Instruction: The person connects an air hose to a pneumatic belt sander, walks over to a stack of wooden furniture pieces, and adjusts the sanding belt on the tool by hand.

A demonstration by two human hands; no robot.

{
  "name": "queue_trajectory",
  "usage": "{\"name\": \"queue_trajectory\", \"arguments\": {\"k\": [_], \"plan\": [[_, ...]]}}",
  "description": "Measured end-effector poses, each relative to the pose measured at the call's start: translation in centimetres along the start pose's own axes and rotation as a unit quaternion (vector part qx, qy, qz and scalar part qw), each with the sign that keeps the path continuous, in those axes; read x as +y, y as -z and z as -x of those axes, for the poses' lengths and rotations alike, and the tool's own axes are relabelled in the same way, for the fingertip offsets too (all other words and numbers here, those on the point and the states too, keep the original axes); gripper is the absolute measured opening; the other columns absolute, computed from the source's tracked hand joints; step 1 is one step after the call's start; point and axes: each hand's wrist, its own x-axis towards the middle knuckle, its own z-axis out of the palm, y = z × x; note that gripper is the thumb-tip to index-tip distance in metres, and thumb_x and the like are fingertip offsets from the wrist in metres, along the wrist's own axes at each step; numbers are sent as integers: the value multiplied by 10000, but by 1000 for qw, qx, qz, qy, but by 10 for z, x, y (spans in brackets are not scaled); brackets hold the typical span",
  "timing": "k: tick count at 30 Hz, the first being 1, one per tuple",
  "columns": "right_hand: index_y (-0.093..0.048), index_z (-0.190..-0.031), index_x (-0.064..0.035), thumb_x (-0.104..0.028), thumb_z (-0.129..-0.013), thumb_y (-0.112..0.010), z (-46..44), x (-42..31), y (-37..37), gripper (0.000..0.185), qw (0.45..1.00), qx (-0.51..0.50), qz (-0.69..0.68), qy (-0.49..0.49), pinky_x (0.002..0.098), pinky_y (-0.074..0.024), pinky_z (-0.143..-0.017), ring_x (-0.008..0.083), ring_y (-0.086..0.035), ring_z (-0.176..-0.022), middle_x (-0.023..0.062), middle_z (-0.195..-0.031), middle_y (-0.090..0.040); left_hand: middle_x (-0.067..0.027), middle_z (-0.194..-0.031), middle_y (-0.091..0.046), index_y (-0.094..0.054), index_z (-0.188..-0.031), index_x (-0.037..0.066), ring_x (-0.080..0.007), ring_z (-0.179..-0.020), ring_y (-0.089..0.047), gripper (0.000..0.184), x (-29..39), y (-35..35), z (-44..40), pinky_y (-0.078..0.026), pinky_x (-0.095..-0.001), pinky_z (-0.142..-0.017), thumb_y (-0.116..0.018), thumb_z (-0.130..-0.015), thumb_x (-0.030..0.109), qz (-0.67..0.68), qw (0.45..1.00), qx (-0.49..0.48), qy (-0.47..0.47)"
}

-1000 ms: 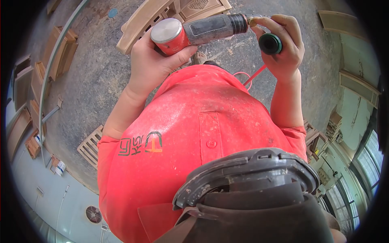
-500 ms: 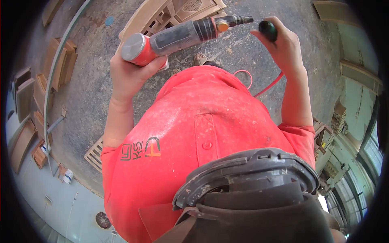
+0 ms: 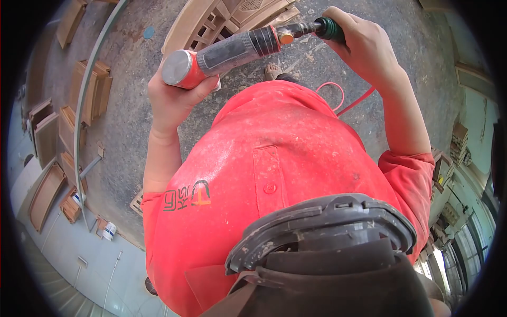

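My left hand is wrapped round the red and silver head of an air sander. The tool's grey textured grip points up and right, with a brass-coloured knob and a metal fitting at its end. My right hand closes round a dark green air hose coupler, which meets the tip of that fitting. Whether the two are locked together I cannot tell. A red air hose runs below my right wrist; its join to the coupler is hidden by the hand.
Carved wooden furniture stands just beyond the tool. More wooden parts are stacked at the left, near a long pale hose or pipe. A white bucket stands by the wall. My foot is on the grey floor.
My right hand has brought the coupler from a gap away up against the sander's fitting. The left hand still holds the sander, and the whole view has shifted slightly.
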Motion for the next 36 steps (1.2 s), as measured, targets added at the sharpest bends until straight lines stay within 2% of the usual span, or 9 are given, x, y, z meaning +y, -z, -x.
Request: {"name": "queue_trajectory", "arguments": {"k": [4, 13, 15, 18, 20, 23, 29, 32, 36], "plan": [[-536, -933, -107, -213, -793, -670, 2, 3, -4, 221, 999, -15, 33, 23, 413, -478, -550, 319, -620, -681, 80, -773, -620, -35, -905, -666, -633, -1004, 21, -118, -812, -628, 428, -5, 3, 0, -511, -259, -742, -846, -644, 110, -29, 999, -18, -12], [-518, -797, -53, -174, -745, -661, 14, -9, -7, 194, 991, -121, 46, 7, 437, -487, -591, 318, -618, -720, 92, -751, -592, -30, -881, -654, -603, -968, 52, -106, -784, -615, 384, 6, 3, 0, -497, -251, -731, -824, -656, 83, -61, 983, -162, -53], [-516, -770, -47, -167, -745, -654, 16, -8, -9, 185, 991, -128, 43, -7, 436, -487, -604, 320, -617, -725, 98, -739, -587, -26, -868, -652, -607, -970, 59, -97, -780, -607, 363, 4, 2, 3, -493, -247, -725, -807, -668, 62, -18, 985, -173, 3], [-575, -827, -22, -107, -737, -638, 21, -1, -4, 139, 988, -139, -62, 29, 412, -481, -628, 324, -610, -732, 132, -748, -601, -58, -951, -661, -607, -983, 33, -127, -876, -624, 367, 9, 4, 4, -486, -263, -794, -773, -659, -14, -38, 986, -163, 14], [-623, -930, 11, -64, -731, -642, 19, 0, 8, 213, 956, -184, -230, 9, 388, -474, -654, 334, -602, -738, 173, -791, -622, -61, -955, -662, -608, -986, 32, -128, -879, -624, 369, 7, 7, 2, -484, -263, -799, -773, -659, -12, -33, 986, -160, 6], [-608, -1070, -2, -49, -717, -704, 22, 14, 8, 369, 928, -252, -273, -12, 374, -483, -700, 355, -595, -790, 167, -902, -629, -66, -962, -664, -611, -989, 30, -129, -880, -626, 370, 6, 8, 2, -484, -265, -804, -775, -660, -6, -33, 987, -155, -10], [-565, -1118, -31, -235, -816, -668, 38, 17, -5, 379, 974, -151, -144, 84, 416, -490, -672, 366, -610, -806, 162, -905, -644, -64, -914, -655, -613, -975, 30, -129, -834, -625, 382, -3, 8, 5, -494, -271, -769, -784, -633, 16, -49, 986, -157, -17], [-545, -1124, -53, -222, -818, -647, 52, 22, -15, 364, 977, -103, -106, 152, 411, -503, -616, 339, -619, -779, 148, -922, -623, -50, -839, -631, -610, -949, 57, -134, -788, -609, 382, -1, 16, 4, -494, -281, -731, -770, -603, 27, -10, 982, -185, -25], [-532, -1053, -42, -218, -784, -664, 50, 6, 0, 347, 967, -177, -91, 160, 413, -483, -538, 328, -607, -702, 127, -852, -585, -76, -820, -644, -597, -923, 108, -210, -753, -630, 399, -2, 25, 11, -500, -319, -696, -796, -579, 128, -34, 974, -220, -32]]}}
